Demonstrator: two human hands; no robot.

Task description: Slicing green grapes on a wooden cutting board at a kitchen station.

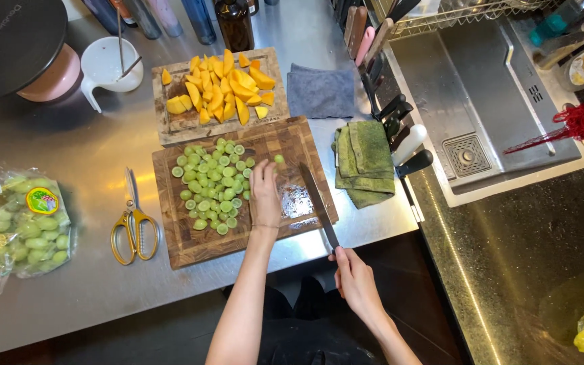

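Observation:
A wooden cutting board (pixel 190 249) in front of me carries a heap of halved green grapes (pixel 212 182). My left hand (pixel 265 196) lies flat on the board, fingers together, pressed against the right side of the heap. One grape half (pixel 278 159) sits apart just beyond my fingertips. My right hand (pixel 354 277) grips the black handle of a long kitchen knife (pixel 313 192), whose blade rests on the wet right part of the board, tip pointing away from me.
A smaller board (pixel 177 128) behind holds orange fruit wedges (pixel 224 91). Gold-handled scissors (pixel 133 226) and a bag of green grapes (pixel 21 230) lie left. Folded green cloths (pixel 365 162), a grey cloth (pixel 320 91), a knife rack (pixel 393 111) and a sink (pixel 488 88) are right. A white cup (pixel 108 64) stands behind.

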